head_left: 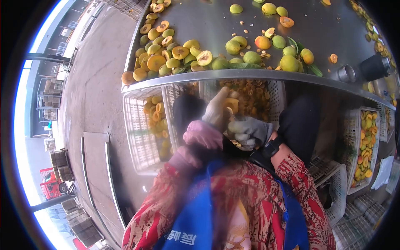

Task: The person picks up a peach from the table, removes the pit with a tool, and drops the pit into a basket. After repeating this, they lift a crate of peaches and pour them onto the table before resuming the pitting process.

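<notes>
My left hand (217, 111), in a whitish glove with a pink cuff, is closed around a yellow-orange apricot piece (232, 106). Right beside it is my right hand (251, 132) in a grey glove, its fingers curled shut; anything inside them is hidden. Both hands are over my lap, just below the metal table's front edge (250, 74). Beneath and beyond them, between my knees, a crate (276, 98) contains many small brownish pieces, perhaps pits. Whole and halved apricots (156, 62) are heaped on the table's left corner.
More apricots (288, 63) with leaves and loose pits lie mid-table. A metal cup (346, 74) and a dark container (375, 67) stand at the right. Crates of fruit flank me, one left (143, 158), one right (351, 166). A concrete floor (98, 75) extends leftward.
</notes>
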A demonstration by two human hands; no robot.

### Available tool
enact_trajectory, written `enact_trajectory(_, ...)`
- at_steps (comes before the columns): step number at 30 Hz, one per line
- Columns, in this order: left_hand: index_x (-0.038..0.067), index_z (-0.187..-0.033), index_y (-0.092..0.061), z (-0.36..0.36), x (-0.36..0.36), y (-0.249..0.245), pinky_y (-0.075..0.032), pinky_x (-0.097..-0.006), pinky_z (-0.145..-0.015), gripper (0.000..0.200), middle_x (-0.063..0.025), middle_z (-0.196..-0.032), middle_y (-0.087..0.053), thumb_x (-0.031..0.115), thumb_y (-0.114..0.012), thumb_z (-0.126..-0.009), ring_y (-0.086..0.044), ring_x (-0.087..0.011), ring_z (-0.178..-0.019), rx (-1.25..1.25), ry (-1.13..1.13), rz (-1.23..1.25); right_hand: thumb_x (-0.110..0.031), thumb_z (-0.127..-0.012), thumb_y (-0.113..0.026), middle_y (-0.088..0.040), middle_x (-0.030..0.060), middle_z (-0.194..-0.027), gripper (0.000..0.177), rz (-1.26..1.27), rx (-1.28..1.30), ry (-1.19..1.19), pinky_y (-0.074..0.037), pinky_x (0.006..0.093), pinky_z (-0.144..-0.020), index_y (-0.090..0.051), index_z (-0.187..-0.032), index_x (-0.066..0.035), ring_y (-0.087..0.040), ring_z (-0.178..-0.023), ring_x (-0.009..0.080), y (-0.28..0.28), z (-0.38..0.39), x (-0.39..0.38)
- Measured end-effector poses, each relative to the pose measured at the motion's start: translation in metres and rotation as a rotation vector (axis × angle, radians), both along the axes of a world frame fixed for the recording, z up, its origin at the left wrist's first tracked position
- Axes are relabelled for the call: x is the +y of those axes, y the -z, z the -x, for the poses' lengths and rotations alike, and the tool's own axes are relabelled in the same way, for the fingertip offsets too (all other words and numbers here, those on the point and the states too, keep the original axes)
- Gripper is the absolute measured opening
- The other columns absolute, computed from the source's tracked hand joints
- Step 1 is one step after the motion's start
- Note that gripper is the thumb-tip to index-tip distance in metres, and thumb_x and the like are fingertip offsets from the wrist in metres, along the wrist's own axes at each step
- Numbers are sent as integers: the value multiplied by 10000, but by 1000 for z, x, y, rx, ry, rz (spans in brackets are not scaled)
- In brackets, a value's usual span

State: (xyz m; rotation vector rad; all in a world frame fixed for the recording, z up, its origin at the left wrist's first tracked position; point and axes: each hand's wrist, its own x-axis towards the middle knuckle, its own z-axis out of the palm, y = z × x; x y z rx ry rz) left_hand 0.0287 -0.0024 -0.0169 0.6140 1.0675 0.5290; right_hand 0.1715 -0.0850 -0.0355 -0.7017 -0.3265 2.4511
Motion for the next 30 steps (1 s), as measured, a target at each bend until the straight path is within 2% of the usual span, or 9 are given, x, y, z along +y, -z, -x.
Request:
enact_trajectory(6, 28, -1018, -575, 14, 16, -14, -532, -341, -682, 356, -107, -908, -612, 371, -514, -941, -604, -235, -818, -544, -636, 67, -225, -901, -559, -405, -38, -529, 131, -79, -112, 25, -232, 217, -315, -573, -893, -95, -314, -349, 61, -22, 11, -11)
enact_trajectory(10, -12, -966, -633, 125, 34, -42, -525, -266, -562, 318, -87, -820, -638, 286, -523, -945, -606, -151, -667, 326, -700, -555, -265, -894, -543, -594, 87, -735, 321, -531, -894, -82, -470, 281, -559, -542, -1095, -15, -578, -599, 174, 19, 24, -9)
enact_trajectory(12, 63, -1076, -638, 153, 28, -63, -536, -298, -641, 266, -75, -876, -658, 261, -557, -916, -636, -167, -728, 767, -545, -589, -249, -874, -547, -633, 180, -945, 441, -798, -1436, -49, -483, 361, -775, -471, -1233, -5, -623, -868, 303, 26, 28, -6)
enact_trajectory(14, 70, -1075, -640, 202, 39, -33, -520, -340, -756, 265, -93, -933, -671, 256, -567, -900, -650, -188, -819, 1206, -433, -680, -230, -858, -549, -614, 226, -1037, 488, -722, -1417, -44, -450, 401, -851, -438, -1288, -27, -587, -976, 377, 19, 32, -1)
enact_trajectory(18, 110, -1030, -667, 173, 66, -38, -489, -363, -824, 237, -103, -987, -667, 262, -599, -862, -638, -260, -901, 1098, -151, -1008, -248, -851, -563, -642, 213, -921, 375, -622, -1270, 80, -475, 399, -776, -538, -1163, -41, -624, -854, 372, 19, 35, 4)
enact_trajectory(21, 165, -984, -691, 110, 91, -67, -481, -397, -792, 254, -81, -876, -643, 342, -551, -867, -605, -305, -880, 1116, 495, -1396, -260, -868, -548, -604, 235, -1097, 438, -691, -1227, -15, -459, 391, -876, -500, -1251, -54, -583, -1031, 375, 17, 35, 8)
enact_trajectory(24, 88, -1074, -642, 51, 110, -70, -463, -394, -842, 296, -156, -1028, -612, 296, -555, -882, -577, -319, -973, 933, 873, -1137, -180, -837, -590, -598, 193, -1121, 345, -833, -1305, 88, -468, 387, -868, -567, -1152, -43, -595, -1002, 325, 52, 38, 9)
enact_trajectory(26, 96, -1081, -635, 22, 124, -59, -453, -389, -859, 326, -145, -1023, -607, 326, -538, -872, -576, -306, -980, 928, 982, -1255, -168, -865, -554, -568, 188, -1167, 347, -1801, -1864, -117, -449, 372, -904, -539, -1185, -34, -569, -1044, 327, 88, 32, 8)
enact_trajectory(30, 68, -1070, -625, -18, 149, -54, -444, -379, -880, 409, -125, -1041, -605, 404, -529, -857, -568, -309, -1003, 473, 727, -1482, -179, -885, -535, -562, 198, -1161, 344, -1386, -1575, 152, -436, 368, -923, -522, -1197, -34, -553, -1076, 324, 84, 35, 7)
